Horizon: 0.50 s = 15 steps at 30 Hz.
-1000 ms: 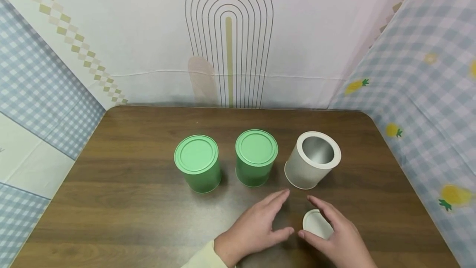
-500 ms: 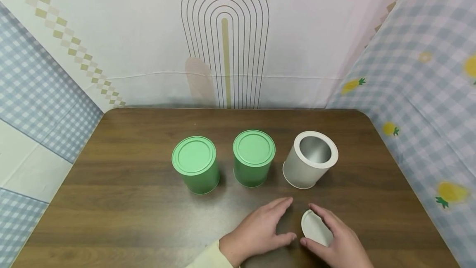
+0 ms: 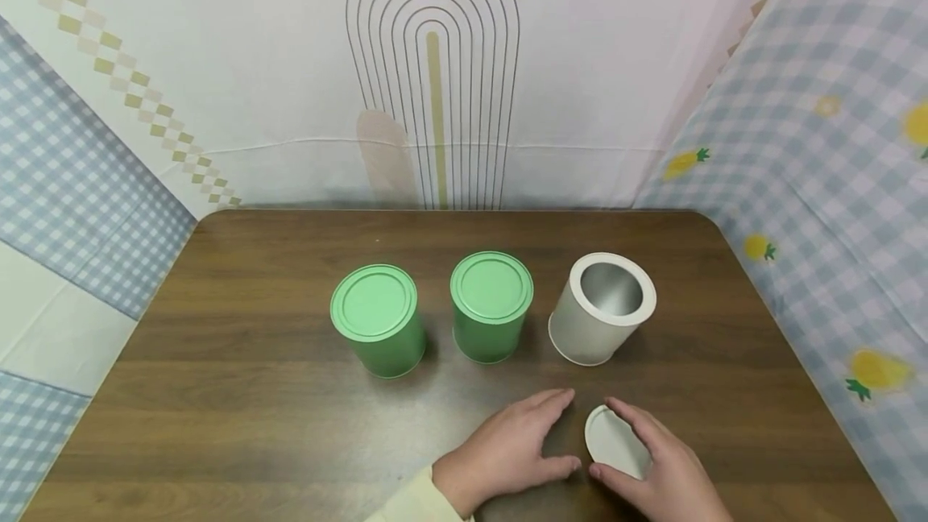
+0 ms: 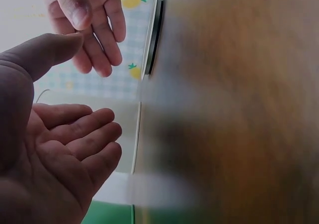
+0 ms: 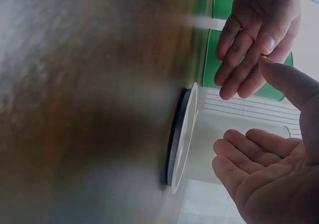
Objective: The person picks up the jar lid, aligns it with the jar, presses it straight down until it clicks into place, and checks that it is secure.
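Lid: pale and round; it lies flat on the tabletop, nearer to the person than the white can, and the right hand covers part of it in the head view.
Lid weight: I judge it to be light, easy for one hand.
Lid body: it looks like thin, stiff metal, probably not fragile, although a strong squeeze may bend it a little.
Lid face: it looks smooth, so fingers might slip there.
Lid hold: the rim seems the better place, with thumb and fingertips at opposite sides; because it lies so low, a fingernail under the edge may help.
Left hand: released, fingers loosely extended, thumb apart; it holds nothing.
Right hand: also released and holding nothing, thumb and fingers spread near the lid.
Head view: only here one sees into the white can, and sees the tops of the middle green can and the outer green can.
Wrist views: these show the lid from its side, with a gap between it and the fingers, which the head view cannot confirm. A dark band appears below the pale rim; whether it is wall or shadow, I cannot tell.
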### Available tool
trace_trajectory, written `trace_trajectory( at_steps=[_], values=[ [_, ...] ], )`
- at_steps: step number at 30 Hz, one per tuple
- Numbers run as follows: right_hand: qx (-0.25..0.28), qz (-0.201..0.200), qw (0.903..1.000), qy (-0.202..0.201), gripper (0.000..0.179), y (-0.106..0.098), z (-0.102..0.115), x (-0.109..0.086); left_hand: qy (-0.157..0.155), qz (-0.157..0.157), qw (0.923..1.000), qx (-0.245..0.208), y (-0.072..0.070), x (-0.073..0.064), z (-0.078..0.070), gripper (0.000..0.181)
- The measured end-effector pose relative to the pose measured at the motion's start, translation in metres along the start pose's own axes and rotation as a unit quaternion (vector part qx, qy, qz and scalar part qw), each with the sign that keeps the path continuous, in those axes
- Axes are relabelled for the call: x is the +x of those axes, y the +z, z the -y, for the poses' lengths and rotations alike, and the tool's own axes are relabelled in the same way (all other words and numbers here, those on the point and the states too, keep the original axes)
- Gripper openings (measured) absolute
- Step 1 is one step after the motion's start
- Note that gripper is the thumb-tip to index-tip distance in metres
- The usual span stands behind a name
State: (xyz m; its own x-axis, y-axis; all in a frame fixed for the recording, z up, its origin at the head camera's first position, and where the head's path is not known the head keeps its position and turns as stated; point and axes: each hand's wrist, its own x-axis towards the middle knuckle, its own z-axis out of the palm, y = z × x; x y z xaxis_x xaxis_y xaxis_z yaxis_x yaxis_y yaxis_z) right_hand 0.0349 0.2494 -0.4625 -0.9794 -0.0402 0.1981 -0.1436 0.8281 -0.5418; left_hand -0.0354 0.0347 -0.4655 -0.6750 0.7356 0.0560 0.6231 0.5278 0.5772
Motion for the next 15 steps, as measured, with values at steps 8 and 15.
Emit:
trace_trajectory(
  at_steps=[8,15],
  values=[
    [0.002,0.01,0.9999,0.004,0.079,0.003,-0.006,-0.002,-0.001,0.03,0.9993,0.023,0.006,0.0,-0.002,0.073],
    [-0.017,-0.023,0.9995,-0.015,0.08,0.004,-0.017,-0.01,0.01,0.042,0.9985,0.035,0.01,0.005,-0.003,0.073]
  ],
)
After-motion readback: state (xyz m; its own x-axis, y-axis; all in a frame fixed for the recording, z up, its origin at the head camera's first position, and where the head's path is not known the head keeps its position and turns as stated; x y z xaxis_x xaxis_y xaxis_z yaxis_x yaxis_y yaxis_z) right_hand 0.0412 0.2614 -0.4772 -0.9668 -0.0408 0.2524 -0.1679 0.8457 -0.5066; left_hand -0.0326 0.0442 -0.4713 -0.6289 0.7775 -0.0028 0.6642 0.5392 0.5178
